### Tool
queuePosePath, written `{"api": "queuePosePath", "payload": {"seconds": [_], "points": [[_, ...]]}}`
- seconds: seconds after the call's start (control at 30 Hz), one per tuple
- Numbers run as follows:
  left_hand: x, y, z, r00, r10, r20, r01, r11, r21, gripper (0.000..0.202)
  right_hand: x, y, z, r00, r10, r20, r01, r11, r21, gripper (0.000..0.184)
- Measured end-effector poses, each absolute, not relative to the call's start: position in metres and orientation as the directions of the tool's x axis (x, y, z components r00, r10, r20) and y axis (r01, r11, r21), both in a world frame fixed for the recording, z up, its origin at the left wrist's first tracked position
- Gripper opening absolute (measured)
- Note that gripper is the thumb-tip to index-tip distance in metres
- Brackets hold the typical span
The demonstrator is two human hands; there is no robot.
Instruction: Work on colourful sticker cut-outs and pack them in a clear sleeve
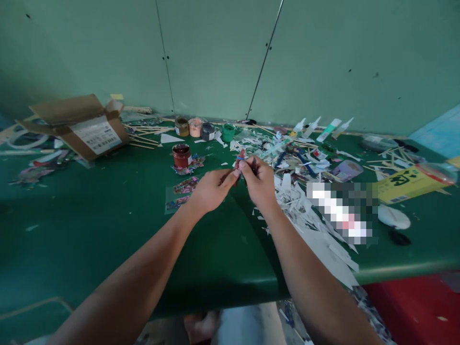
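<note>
Green table (108,230), both hands pinching small colourful piece (240,160)

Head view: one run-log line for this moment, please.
left hand: pinching colourful piece | right hand: pinching same piece | over green table | red paint jar beyond, left

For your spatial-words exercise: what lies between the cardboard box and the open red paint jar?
The head view shows loose wooden sticks and a white paper triangle lying there.

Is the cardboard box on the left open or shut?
Open: the cardboard box has its top flaps folded outward, away from its body.
</note>
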State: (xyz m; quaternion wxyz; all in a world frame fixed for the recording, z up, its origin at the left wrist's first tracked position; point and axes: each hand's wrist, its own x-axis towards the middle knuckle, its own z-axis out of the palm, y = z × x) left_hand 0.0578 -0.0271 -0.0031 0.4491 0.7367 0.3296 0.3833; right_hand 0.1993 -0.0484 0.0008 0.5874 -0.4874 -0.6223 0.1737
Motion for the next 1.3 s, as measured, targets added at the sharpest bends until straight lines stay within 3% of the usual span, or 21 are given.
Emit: {"api": "queuePosePath", "payload": {"seconds": [0.23,0.43,0.7,1.13,1.3], "points": [[0.059,-0.021,-0.002,0.324,0.820,0.471,0.162,-0.539,0.827,0.035,0.196,-0.050,-0.002,-0.013,0.842,0.539,0.427,0.492,-0.758,0.032],[0.061,-0.020,-0.004,0.305,0.831,0.466,0.225,-0.538,0.812,0.032,0.198,-0.051,-0.005,-0.074,0.856,0.512,0.559,0.461,-0.689,0.014],[0.060,-0.019,-0.003,0.259,0.836,0.484,0.296,-0.546,0.783,0.036,0.195,-0.049,-0.011,-0.147,0.899,0.412,0.722,0.383,-0.577,0.006],[0.061,-0.019,-0.006,0.308,0.841,0.445,0.209,-0.516,0.831,0.036,0.193,-0.053,-0.008,-0.033,0.896,0.442,0.787,0.296,-0.541,0.011],[0.061,-0.022,-0.004,0.396,0.844,0.362,0.157,-0.451,0.879,0.028,0.199,-0.051,-0.008,0.032,0.891,0.452,0.795,0.251,-0.553,0.015]]}}
